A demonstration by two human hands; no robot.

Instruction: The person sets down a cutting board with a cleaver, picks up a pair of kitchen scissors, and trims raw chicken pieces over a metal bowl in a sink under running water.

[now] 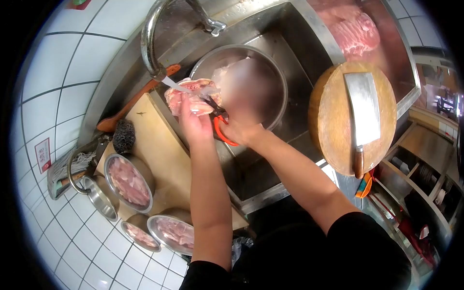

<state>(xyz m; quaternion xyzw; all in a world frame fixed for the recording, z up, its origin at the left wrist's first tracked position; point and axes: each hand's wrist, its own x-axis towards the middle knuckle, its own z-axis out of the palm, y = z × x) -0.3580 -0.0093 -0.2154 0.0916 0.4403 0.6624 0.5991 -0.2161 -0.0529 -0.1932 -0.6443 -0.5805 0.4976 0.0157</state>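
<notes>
My left hand [195, 121] grips a raw piece of poultry [191, 89] from below, holding it over the near left edge of a round metal basin [284, 99]. A stream of water from the curved faucet [147, 43] runs onto the meat. In my right hand [239, 129] are scissors [221, 134] with orange handles and dark blades. The blades meet the meat's right side; their tips are hard to make out. More pale meat [227, 75] lies in the basin, partly lost in a blurred patch.
The basin stands in a steel sink [295, 53]. To the right, a cleaver [362, 106] rests on a round wooden chopping block [328, 121]. A large meat piece [360, 36] lies beyond. At left are a wooden board [162, 140], a scrubber [124, 135] and several meat-filled bowls [151, 193].
</notes>
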